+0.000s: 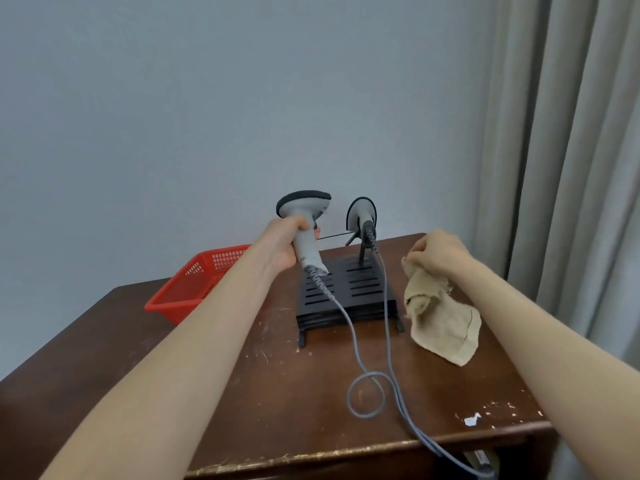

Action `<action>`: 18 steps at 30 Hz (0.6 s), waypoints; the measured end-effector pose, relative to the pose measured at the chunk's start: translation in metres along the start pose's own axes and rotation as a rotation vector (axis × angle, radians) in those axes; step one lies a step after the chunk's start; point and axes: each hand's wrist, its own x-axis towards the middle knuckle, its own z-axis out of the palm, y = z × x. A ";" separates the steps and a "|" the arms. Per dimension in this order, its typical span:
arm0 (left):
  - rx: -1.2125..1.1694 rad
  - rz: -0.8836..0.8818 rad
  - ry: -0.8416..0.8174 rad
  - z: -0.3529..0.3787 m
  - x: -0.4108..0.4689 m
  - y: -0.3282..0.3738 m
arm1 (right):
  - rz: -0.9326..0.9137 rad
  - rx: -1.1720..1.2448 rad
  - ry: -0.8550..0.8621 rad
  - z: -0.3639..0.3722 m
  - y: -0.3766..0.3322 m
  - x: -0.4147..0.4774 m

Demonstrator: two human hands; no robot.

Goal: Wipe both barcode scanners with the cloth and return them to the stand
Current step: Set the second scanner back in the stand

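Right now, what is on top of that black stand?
The docked scanner rests on the stand's rear arm, its cable trailing over the slotted top. The held scanner, gripped by the left hand, hovers above. That hand hides the stand's rear-left corner.

Two barcode scanners (pixel 301 206) (pixel 362 213), two cables (pixel 354 341) (pixel 386 323) — one stand (pixel 360 292), one cloth (pixel 440 323), one red basket (pixel 180 296).
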 end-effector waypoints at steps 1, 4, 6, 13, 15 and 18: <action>-0.006 0.001 0.006 0.000 0.001 0.004 | -0.021 -0.035 0.029 0.004 -0.002 -0.002; 0.006 0.003 0.026 -0.001 0.008 0.016 | -0.112 0.048 0.171 0.009 -0.025 0.002; 0.035 0.024 0.039 0.000 0.017 0.022 | -0.215 0.155 0.142 0.011 -0.053 0.003; 0.099 0.044 0.067 0.006 0.041 0.035 | -0.304 0.350 -0.378 0.033 -0.124 0.005; 0.077 0.022 0.058 0.008 0.047 0.037 | -0.276 0.399 -0.380 0.042 -0.135 0.016; 0.067 0.026 0.051 0.006 0.058 0.038 | -0.207 0.530 -0.299 0.052 -0.145 0.030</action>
